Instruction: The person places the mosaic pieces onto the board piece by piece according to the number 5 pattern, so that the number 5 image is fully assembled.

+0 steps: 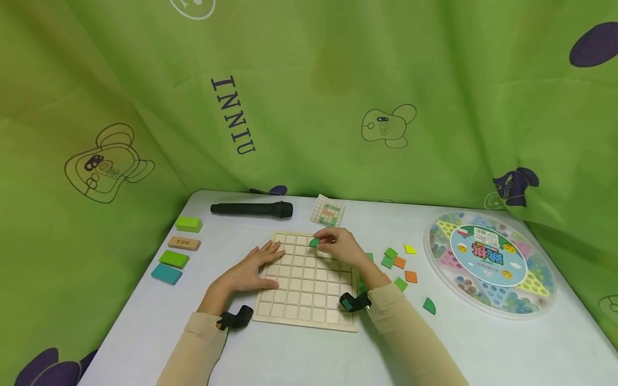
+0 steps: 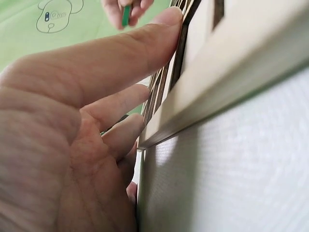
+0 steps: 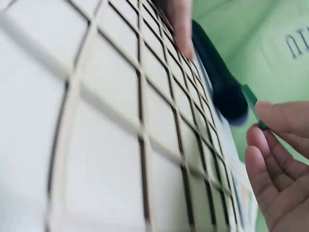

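Observation:
A square wooden grid board [image 1: 295, 284] lies on the table with bare cells. My left hand [image 1: 251, 269] rests along its left edge, fingers spread; in the left wrist view its thumb and fingertips touch the board's rim. Between thumb and fingers my right hand [image 1: 341, 246] pinches a small green tile [image 1: 314, 242], held over the far rows of the board. The right wrist view shows the green tile [image 3: 253, 104] edge-on, tilted above the grid. Just beyond the board lies a pattern card [image 1: 328, 211] printed with a coloured grid design.
Right of the board lie several loose green tiles [image 1: 390, 252], orange tiles [image 1: 411, 276], a yellow tile [image 1: 410, 249] and a green quarter-round tile [image 1: 429, 306]. A round board-game box [image 1: 487, 257] stands farther right. A black microphone [image 1: 252, 209] and several blocks [image 1: 174, 259] lie left.

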Tool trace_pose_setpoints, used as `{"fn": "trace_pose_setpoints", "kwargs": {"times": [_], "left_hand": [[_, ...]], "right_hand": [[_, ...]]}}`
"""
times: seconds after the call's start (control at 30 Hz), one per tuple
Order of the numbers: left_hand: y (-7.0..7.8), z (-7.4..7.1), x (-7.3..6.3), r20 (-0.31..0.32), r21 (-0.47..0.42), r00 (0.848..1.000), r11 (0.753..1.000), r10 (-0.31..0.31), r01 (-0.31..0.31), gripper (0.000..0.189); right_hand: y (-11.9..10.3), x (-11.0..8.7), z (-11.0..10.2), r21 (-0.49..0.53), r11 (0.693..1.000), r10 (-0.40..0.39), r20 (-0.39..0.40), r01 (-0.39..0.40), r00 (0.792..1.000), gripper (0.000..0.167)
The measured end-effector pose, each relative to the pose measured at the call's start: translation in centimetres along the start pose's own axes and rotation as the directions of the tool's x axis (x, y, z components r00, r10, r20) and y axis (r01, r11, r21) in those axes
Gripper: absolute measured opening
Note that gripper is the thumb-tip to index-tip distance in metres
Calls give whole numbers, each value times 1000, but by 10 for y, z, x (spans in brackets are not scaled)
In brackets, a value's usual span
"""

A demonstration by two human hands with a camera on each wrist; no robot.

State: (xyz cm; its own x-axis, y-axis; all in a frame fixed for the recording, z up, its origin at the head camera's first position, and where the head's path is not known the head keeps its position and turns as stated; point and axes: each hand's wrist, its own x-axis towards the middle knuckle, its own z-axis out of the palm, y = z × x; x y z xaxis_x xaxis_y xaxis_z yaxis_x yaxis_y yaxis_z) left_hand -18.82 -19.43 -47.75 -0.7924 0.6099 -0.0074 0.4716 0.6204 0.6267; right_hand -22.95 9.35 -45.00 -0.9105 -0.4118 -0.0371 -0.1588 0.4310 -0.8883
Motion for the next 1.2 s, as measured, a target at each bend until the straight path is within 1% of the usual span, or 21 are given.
{"fn": "trace_pose_setpoints", "kwargs": {"times": [0.13, 0.27, 0.43, 0.67, 0.8, 0.93, 1.13, 1.2], "left_hand": [[-1, 2, 0, 8, 0, 1000, 1000, -8, 8, 84], [0, 3, 0, 11, 2, 1000, 1000, -11, 11, 84], [3, 2, 1, 13, -8, 1000, 1000, 6, -6, 83], [1, 0, 0, 8, 9, 1000, 1000, -15, 15, 84], [-2, 0, -1, 10, 0, 1000, 1000, -24, 24, 84], [-1, -2, 1, 16, -3, 1000, 1000, -26, 26, 84], [0, 0, 1, 14, 5, 999, 1000, -30, 30, 84], [0, 0, 0, 12, 7, 999, 999, -32, 32, 85]], "right_hand": [[-2, 11, 18, -51, 999, 0, 3, 0, 1000, 29], [1, 17, 28, -103, 995, 7, 0, -7, 1000, 25], [5, 21, 35, -171, 985, 6, 2, -6, 1000, 21], [4, 25, 38, -227, 974, 0, 30, 7, 1000, 20], [5, 27, 39, -234, 972, -16, 43, 26, 999, 22], [6, 26, 36, -222, 974, -27, 52, 38, 998, 25], [6, 21, 31, -172, 984, -21, 81, 35, 997, 34], [7, 16, 29, -146, 989, -29, 75, 39, 997, 37]]}}
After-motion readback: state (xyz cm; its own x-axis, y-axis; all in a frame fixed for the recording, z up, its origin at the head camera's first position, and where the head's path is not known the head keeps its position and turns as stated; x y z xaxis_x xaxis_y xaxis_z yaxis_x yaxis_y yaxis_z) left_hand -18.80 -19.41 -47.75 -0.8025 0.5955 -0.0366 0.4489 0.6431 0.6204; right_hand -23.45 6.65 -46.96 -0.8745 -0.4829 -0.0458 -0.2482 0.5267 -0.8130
